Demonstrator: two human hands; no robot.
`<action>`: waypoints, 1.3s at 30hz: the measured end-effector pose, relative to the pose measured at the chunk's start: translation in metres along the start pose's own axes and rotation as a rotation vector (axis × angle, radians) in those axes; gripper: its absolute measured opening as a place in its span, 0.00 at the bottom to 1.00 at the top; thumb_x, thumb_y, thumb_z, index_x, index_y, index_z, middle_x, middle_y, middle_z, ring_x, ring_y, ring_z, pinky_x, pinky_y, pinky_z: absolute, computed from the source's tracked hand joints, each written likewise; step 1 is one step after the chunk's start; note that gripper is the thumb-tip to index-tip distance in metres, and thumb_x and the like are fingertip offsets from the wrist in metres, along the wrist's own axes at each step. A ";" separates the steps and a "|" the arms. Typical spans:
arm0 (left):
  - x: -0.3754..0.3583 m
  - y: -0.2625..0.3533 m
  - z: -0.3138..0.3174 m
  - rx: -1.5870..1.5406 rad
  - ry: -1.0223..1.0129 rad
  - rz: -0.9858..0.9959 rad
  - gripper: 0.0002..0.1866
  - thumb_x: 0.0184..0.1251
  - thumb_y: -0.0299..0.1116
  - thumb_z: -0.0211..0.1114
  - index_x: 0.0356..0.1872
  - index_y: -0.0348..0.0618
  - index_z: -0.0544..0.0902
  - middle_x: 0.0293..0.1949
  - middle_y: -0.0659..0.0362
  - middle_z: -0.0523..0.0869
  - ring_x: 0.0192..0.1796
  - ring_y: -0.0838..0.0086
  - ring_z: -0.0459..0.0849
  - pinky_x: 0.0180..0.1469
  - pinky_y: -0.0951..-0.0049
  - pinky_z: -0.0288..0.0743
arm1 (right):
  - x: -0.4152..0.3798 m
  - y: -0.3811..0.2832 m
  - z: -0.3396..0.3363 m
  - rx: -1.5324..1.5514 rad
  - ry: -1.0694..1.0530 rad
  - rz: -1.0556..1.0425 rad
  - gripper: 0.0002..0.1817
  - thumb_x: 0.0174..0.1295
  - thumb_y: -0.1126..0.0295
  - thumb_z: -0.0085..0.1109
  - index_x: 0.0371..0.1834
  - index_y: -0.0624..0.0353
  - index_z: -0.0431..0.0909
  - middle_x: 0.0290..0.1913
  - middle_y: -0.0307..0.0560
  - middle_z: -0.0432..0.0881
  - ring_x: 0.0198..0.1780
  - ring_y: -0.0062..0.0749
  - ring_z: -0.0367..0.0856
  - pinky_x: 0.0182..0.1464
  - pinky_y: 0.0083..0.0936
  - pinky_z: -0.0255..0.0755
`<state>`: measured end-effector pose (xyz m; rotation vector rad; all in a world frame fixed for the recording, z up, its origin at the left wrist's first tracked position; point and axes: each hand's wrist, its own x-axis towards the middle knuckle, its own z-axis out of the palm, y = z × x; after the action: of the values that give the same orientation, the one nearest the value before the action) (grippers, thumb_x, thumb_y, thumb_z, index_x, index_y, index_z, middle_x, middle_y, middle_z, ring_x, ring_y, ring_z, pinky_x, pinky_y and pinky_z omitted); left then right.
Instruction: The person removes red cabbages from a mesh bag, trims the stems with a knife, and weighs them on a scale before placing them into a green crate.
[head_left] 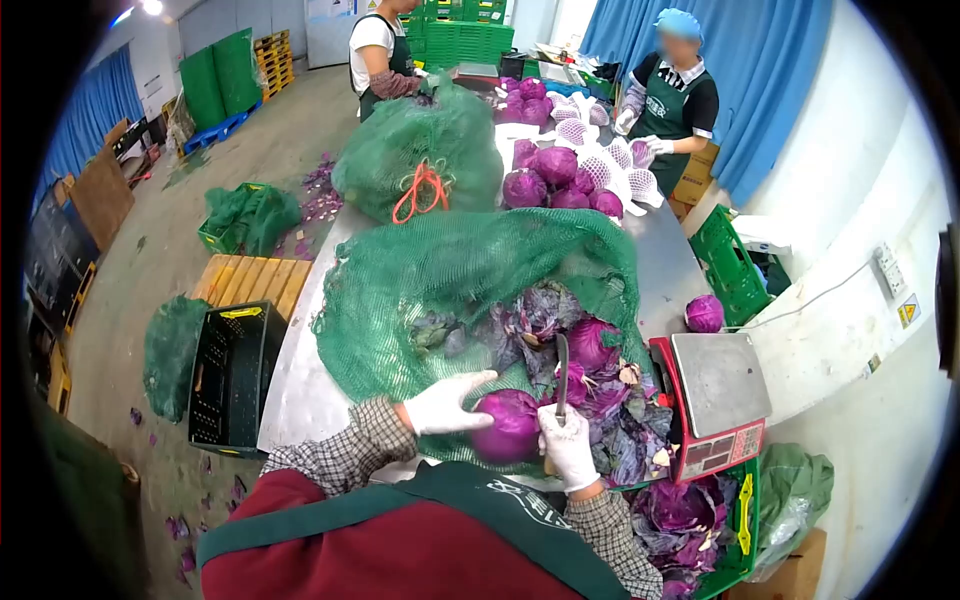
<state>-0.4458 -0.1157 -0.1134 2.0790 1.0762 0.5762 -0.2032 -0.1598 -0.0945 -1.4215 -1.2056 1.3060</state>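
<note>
A metal surface (665, 262) runs away through a workroom with a concrete floor (165, 240), and two other people in aprons stand at its far end, one on the left (385, 50) and one on the right (672, 105), near loose purple cabbages (555, 165) and white foam nets (600, 165). At the near edge, the held cabbage (506, 428) sits between the two white-gloved hands, in front of the wearer's apron. The left hand (447, 403) lies against its left side, thumb spread apart from the other fingers, which touch the purple skin and do not close round it. The right hand (568, 447) is at its right side, fingers wrapped round the handle of a knife (563, 362) whose blade points up and away from the wearer; whether these fingers also press on the cabbage is hard to tell. Just beyond lie a green mesh bag (400, 270), open and spread out, and a heap of trimmed outer leaves (630, 440). To the right of the heap stands a red scale (715, 400) with a bare metal plate, and a lone cabbage (704, 313) rests just behind it
</note>
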 end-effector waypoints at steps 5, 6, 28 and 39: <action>-0.008 0.043 0.033 0.155 0.070 -0.036 0.59 0.43 0.60 0.77 0.72 0.35 0.57 0.70 0.35 0.58 0.74 0.46 0.56 0.75 0.55 0.51 | 0.010 0.014 0.010 -0.153 0.101 -0.164 0.06 0.65 0.72 0.58 0.36 0.64 0.78 0.26 0.45 0.80 0.27 0.26 0.77 0.32 0.24 0.72; -0.004 0.035 0.036 0.044 0.099 -0.100 0.59 0.43 0.59 0.77 0.72 0.35 0.57 0.71 0.35 0.57 0.75 0.45 0.55 0.75 0.55 0.51 | 0.015 0.018 0.001 -0.259 0.185 -0.223 0.06 0.65 0.72 0.58 0.35 0.64 0.78 0.27 0.45 0.80 0.27 0.26 0.77 0.32 0.24 0.72; 0.011 -0.013 0.039 -0.704 0.328 -0.211 0.42 0.48 0.39 0.80 0.64 0.41 0.68 0.60 0.52 0.73 0.62 0.65 0.74 0.65 0.62 0.70 | 0.023 0.003 -0.009 -0.308 0.150 -0.367 0.37 0.59 0.61 0.69 0.68 0.68 0.64 0.64 0.62 0.72 0.64 0.44 0.73 0.65 0.30 0.68; 0.015 -0.033 0.035 -1.076 0.198 -0.180 0.39 0.52 0.32 0.77 0.65 0.40 0.68 0.57 0.54 0.78 0.59 0.68 0.78 0.63 0.63 0.73 | 0.031 0.072 0.001 0.110 0.111 0.011 0.08 0.63 0.67 0.66 0.35 0.61 0.80 0.26 0.32 0.79 0.24 0.13 0.72 0.26 0.17 0.66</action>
<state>-0.4316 -0.1037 -0.1597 0.9949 0.7655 0.9994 -0.1968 -0.1422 -0.1706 -1.4038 -1.0388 1.2644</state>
